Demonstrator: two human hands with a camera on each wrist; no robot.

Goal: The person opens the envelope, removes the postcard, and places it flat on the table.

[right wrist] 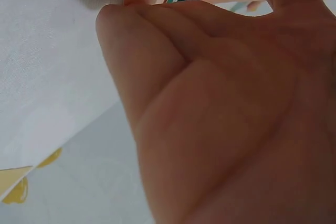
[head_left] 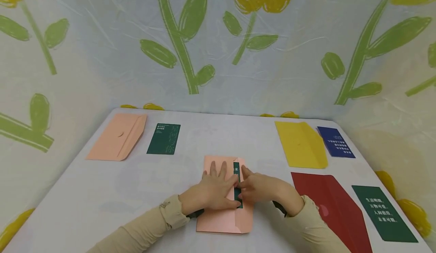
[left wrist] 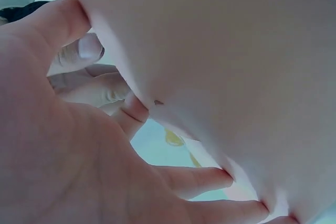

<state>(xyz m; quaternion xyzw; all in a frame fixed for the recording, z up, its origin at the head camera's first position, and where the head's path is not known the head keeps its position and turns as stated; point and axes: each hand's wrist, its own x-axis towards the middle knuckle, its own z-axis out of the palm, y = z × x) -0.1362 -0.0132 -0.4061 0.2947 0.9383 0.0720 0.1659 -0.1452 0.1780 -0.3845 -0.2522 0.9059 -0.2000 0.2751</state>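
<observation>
A pink envelope [head_left: 216, 219] lies lengthwise in front of me, its flap side to the right. A dark green card [head_left: 236, 166] with white writing shows as a narrow strip at its opening; the rest is hidden inside. My left hand [head_left: 215, 192] rests on the envelope with fingers spread, its thumb and forefinger reaching the strip. From the right, my right hand [head_left: 260, 188] touches the strip and the flap side with its fingertips. The right wrist view shows its palm [right wrist: 226, 119] beside the card's printed edge.
Another pink envelope [head_left: 117, 135] and a green card [head_left: 164, 138] lie at the back left. On the right are a yellow envelope [head_left: 299, 145], a blue card [head_left: 336, 142], a red envelope [head_left: 332, 203] and another green card [head_left: 383, 213]. A flowered cloth [head_left: 293, 71] hangs behind the white table.
</observation>
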